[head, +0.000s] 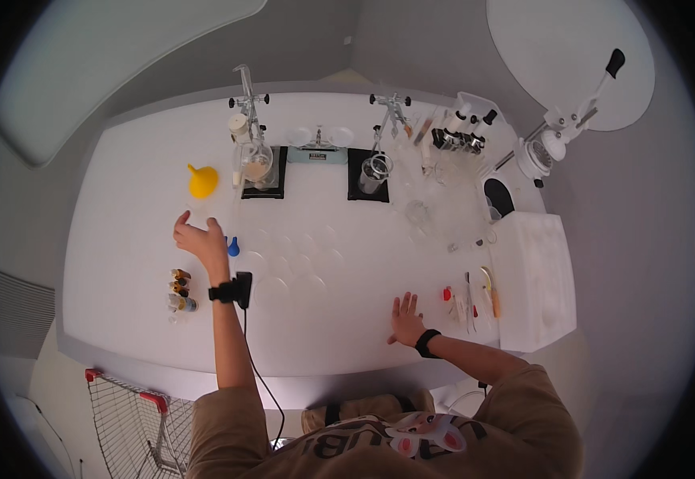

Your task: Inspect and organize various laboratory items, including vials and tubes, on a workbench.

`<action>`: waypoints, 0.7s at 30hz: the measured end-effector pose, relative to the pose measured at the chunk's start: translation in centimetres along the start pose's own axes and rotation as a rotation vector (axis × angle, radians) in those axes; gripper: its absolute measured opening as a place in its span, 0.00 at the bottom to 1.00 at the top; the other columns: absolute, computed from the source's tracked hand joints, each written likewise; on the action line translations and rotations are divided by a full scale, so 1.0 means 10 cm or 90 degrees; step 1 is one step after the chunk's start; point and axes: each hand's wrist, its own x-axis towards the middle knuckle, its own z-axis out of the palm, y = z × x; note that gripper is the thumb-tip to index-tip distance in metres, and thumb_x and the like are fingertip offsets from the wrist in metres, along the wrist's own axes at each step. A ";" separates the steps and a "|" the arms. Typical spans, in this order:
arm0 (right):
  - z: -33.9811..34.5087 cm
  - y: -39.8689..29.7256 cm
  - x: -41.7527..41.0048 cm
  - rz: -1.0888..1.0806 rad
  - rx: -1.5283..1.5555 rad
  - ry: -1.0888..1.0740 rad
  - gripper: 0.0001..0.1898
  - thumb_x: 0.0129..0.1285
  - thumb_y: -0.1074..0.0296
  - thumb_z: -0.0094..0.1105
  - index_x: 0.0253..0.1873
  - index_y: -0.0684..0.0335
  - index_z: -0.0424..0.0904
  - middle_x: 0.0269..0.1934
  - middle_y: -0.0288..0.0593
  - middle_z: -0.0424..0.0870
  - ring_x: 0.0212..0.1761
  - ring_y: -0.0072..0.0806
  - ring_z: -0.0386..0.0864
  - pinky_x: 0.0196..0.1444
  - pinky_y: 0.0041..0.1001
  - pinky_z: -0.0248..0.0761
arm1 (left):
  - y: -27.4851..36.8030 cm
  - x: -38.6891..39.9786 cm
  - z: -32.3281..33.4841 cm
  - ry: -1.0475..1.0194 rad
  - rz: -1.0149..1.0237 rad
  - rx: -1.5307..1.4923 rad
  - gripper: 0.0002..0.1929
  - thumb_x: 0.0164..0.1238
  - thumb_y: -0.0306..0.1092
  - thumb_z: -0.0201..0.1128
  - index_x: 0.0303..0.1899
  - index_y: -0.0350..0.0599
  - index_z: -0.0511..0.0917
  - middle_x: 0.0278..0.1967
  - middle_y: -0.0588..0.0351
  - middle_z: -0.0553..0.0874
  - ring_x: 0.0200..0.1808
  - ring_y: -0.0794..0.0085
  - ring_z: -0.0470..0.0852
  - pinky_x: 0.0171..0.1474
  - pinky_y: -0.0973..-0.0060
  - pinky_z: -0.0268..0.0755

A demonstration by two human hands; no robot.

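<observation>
My left hand (201,239) reaches over the left part of the white table, thumb and fingers apart. Beyond it lies a yellow funnel (204,182), and blue rubber bulbs (233,246) are beside its wrist. Small amber bottles (180,287) stand nearer to me. Palm down, my right hand (406,320) rests at the table's front right with fingers spread. To its right are a red item (447,293), slender metal tools (469,299) and a curved tool with a wooden handle (495,302). Several clear glass dishes (272,290) lie between my hands.
Two lab stands with black bases (263,193) (368,194) hold glassware at the back, flanking a balance (317,155). Clear glassware (417,212), microscopes (458,138) and a white foam block (533,281) occupy the right side. A wire cart (126,419) is below the left front edge.
</observation>
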 end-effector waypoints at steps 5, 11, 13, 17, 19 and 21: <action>-0.01 0.00 -0.03 0.000 0.017 0.004 0.70 0.41 0.31 0.75 0.76 0.78 0.44 0.73 0.85 0.43 0.76 0.79 0.44 0.54 0.61 0.76 | 0.58 -1.17 -0.45 -0.239 0.283 -0.159 0.26 0.54 0.21 0.65 0.56 0.35 0.68 0.54 0.43 0.75 0.58 0.47 0.69 0.64 0.56 0.57; -0.06 0.02 0.09 -0.070 -0.077 -0.041 0.63 0.44 0.33 0.74 0.74 0.79 0.57 0.73 0.81 0.52 0.74 0.80 0.49 0.61 0.70 0.66 | 0.34 -2.52 -0.57 -0.752 0.339 0.023 0.34 0.58 0.35 0.70 0.61 0.25 0.64 0.58 0.33 0.72 0.60 0.39 0.71 0.62 0.53 0.69; -0.24 -0.02 0.05 -0.133 -0.141 -0.073 0.55 0.45 0.34 0.74 0.70 0.73 0.69 0.74 0.73 0.57 0.73 0.81 0.52 0.63 0.71 0.62 | 0.24 -2.75 -0.64 -0.789 0.491 0.082 0.38 0.57 0.40 0.72 0.63 0.25 0.63 0.62 0.32 0.70 0.63 0.39 0.69 0.63 0.53 0.70; -0.33 -0.06 0.08 -0.100 -0.142 -0.095 0.50 0.43 0.35 0.75 0.69 0.62 0.74 0.75 0.67 0.58 0.72 0.82 0.53 0.65 0.69 0.61 | 0.13 -3.10 -0.67 -0.839 0.585 0.164 0.48 0.54 0.50 0.76 0.67 0.24 0.60 0.70 0.28 0.62 0.70 0.37 0.63 0.69 0.50 0.64; -0.53 -0.19 0.07 -0.091 -0.198 -0.173 0.44 0.56 0.41 0.69 0.72 0.64 0.69 0.75 0.70 0.57 0.72 0.81 0.54 0.64 0.66 0.64 | 0.06 -3.21 -0.72 -0.849 0.582 0.224 0.51 0.52 0.52 0.77 0.67 0.24 0.60 0.71 0.28 0.60 0.71 0.37 0.62 0.70 0.50 0.62; -0.01 -0.22 0.36 0.070 -0.211 -0.182 0.36 0.71 0.51 0.51 0.77 0.66 0.58 0.76 0.72 0.51 0.75 0.77 0.50 0.64 0.64 0.64 | 0.18 -3.38 -0.62 -0.865 0.610 0.260 0.53 0.50 0.54 0.78 0.68 0.24 0.59 0.72 0.28 0.59 0.72 0.37 0.61 0.70 0.50 0.61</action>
